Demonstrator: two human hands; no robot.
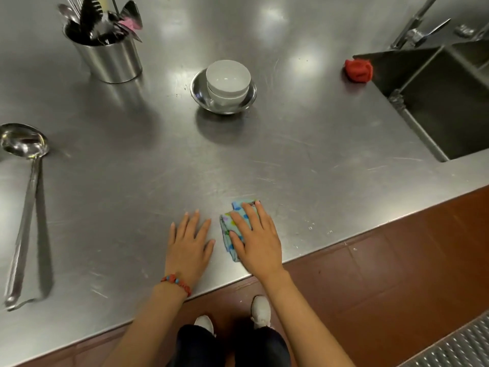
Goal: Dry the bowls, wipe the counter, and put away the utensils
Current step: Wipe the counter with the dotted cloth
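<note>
Near the front edge of the steel counter (291,160), my right hand (258,238) presses flat on a folded light-blue patterned cloth (234,229). Just left of it, my left hand (189,243) rests flat on the bare counter with fingers spread, holding nothing. Two stacked white bowls (228,80) sit in a shallow steel bowl (248,98) at the middle back. A long steel ladle (25,181) lies on the counter at the left. A steel holder (111,60) with several utensils stands at the back left.
A crumpled red cloth (359,70) lies by the sink (449,102) at the right, with a tap (420,25) behind it. Below the counter edge are a brown tiled floor (383,274), a metal floor grate (457,345) and my shoes.
</note>
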